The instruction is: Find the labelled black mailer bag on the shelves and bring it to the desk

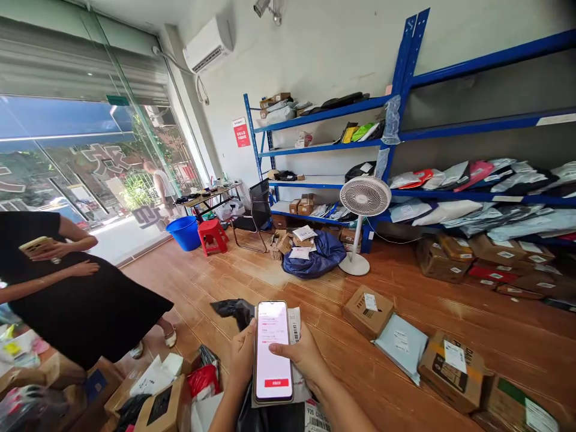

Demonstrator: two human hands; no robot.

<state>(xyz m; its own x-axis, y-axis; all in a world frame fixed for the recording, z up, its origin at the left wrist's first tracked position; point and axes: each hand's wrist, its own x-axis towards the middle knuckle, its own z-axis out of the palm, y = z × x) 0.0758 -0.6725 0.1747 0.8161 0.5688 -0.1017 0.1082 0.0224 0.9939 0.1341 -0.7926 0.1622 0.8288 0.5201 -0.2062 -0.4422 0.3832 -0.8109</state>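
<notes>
In front of me a smartphone (273, 324) stands upright with a pale pink and white screen and a red button low on it. My left hand (243, 354) is closed around its left edge. My right hand (310, 357) grips the right side, with its thumb lying on the screen. Behind the phone is a parcel with a barcode label (295, 321), partly hidden; I cannot tell which fingers bear it. Black plastic wrapping (234, 309) sticks out at the upper left of the phone, and another printed label (317, 417) shows below my right wrist.
Boxes and bags (168, 402) crowd the lower left. A person in black (90, 300) stands at left holding a phone. Several parcels (369, 312) line the floor at right. Beyond are a white fan (365, 198), blue shelving (324, 114), a red stool (212, 237) and a blue bucket (184, 234).
</notes>
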